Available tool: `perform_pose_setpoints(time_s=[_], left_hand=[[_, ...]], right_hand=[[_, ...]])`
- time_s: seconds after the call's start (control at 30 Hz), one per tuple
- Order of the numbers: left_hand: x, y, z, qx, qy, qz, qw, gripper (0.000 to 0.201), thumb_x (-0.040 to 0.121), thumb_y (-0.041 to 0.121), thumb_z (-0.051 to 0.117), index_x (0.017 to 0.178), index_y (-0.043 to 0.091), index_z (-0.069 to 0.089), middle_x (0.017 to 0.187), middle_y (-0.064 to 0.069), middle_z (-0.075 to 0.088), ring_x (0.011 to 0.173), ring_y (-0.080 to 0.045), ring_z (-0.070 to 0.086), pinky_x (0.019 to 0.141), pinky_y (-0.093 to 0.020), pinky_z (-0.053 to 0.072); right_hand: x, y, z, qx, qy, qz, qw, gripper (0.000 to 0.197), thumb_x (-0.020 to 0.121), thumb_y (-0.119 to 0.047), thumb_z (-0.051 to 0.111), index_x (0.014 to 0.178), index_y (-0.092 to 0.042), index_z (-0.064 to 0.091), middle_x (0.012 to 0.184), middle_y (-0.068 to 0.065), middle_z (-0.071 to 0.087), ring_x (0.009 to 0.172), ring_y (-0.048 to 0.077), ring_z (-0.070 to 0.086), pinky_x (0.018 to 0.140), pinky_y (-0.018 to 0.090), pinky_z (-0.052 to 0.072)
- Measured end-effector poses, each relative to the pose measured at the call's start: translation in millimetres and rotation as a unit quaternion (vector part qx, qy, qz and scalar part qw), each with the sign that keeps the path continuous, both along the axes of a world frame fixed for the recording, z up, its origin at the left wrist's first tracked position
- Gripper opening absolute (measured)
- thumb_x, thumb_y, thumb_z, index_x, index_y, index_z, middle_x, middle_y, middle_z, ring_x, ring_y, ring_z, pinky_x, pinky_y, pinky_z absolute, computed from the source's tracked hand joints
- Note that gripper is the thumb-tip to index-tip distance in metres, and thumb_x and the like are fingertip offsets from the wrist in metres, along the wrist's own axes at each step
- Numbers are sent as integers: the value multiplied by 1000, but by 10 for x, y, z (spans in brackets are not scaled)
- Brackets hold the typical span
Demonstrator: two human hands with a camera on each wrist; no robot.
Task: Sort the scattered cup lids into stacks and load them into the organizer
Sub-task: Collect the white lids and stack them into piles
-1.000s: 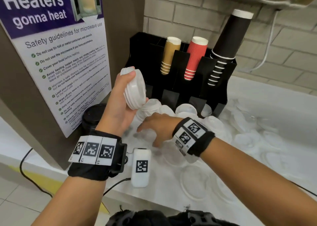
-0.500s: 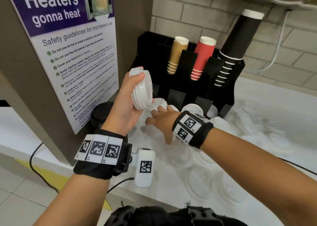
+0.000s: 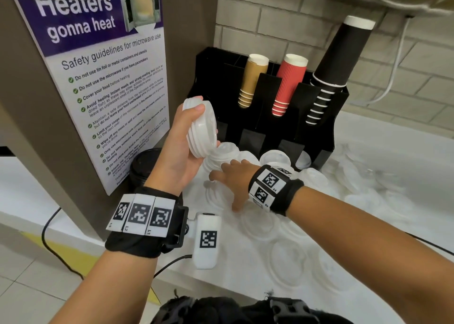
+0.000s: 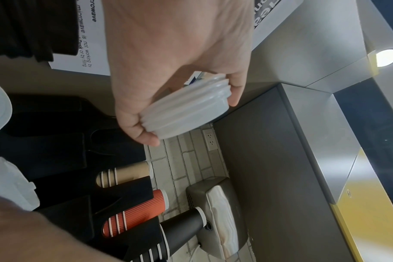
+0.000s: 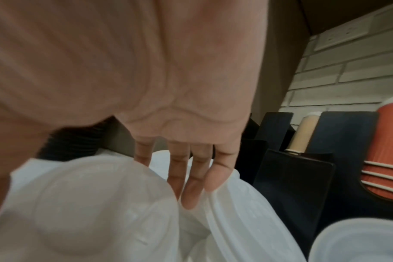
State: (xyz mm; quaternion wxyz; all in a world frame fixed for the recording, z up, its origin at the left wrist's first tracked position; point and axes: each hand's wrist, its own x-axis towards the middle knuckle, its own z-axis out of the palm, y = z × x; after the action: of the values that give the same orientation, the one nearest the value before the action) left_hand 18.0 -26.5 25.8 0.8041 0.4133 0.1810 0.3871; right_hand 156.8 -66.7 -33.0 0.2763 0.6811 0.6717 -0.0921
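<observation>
My left hand is raised in front of the black organizer and grips a short stack of white cup lids on edge, thumb on top. The left wrist view shows the same stack of lids pinched between thumb and fingers. My right hand reaches low over the white lids piled at the organizer's foot. Its fingers are straight and touch two white lids, holding nothing. Clear flat lids lie scattered on the white counter.
The organizer holds tan cups, red cups and black cups. A brown panel with a poster stands close on the left, a stack of black lids at its foot. The counter edge is near me.
My right hand has slid forward and left, from the counter lids toward the pile at the organizer's foot. The left hand keeps the lid stack raised.
</observation>
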Motion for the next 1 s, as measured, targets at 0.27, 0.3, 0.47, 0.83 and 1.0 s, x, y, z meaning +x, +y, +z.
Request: perform_pose_setpoints(time_s=[0.27, 0.3, 0.47, 0.83, 1.0], left_hand=[[-19, 23, -19, 2, -5, -1, 1000, 36, 84, 34, 59, 119, 26, 53, 100, 0, 55, 87, -18, 53, 79, -32, 46], [-15, 26, -17, 2, -7, -3, 1000, 38, 81, 35, 59, 117, 26, 54, 99, 1, 56, 86, -17, 54, 78, -32, 46], [17, 9, -33, 9, -1, -9, 1000, 42, 76, 37, 58, 117, 28, 55, 102, 2, 57, 89, -17, 56, 80, -32, 49], [3, 23, -40, -4, -30, 3, 1000, 50, 77, 34, 60, 122, 18, 48, 103, -3, 50, 86, -15, 51, 71, -27, 47], [54, -23, -28, -10, -17, -8, 1000, 38, 77, 35, 61, 113, 23, 56, 99, 1, 57, 86, -14, 56, 75, -30, 51]], right_hand=[[207, -84, 344, -30, 54, -75, 995, 81, 67, -37, 79, 134, -36, 35, 121, 2, 41, 95, 22, 47, 65, 34, 46], [213, -92, 353, -54, 14, -71, 996, 85, 66, -38, 80, 137, -37, 33, 124, 2, 40, 102, 23, 45, 70, 35, 46], [17, -47, 174, 17, 64, -45, 997, 89, 72, -46, 77, 145, -28, 30, 135, 5, 40, 125, 27, 42, 94, 39, 43], [-69, 27, 73, 55, 163, -69, 983, 65, 84, -28, 67, 140, -23, 34, 126, 9, 44, 97, 24, 53, 73, 33, 47], [-54, 20, -37, -3, 124, -66, 990, 82, 79, -34, 74, 146, -34, 26, 127, 9, 42, 110, 29, 54, 89, 41, 51]])
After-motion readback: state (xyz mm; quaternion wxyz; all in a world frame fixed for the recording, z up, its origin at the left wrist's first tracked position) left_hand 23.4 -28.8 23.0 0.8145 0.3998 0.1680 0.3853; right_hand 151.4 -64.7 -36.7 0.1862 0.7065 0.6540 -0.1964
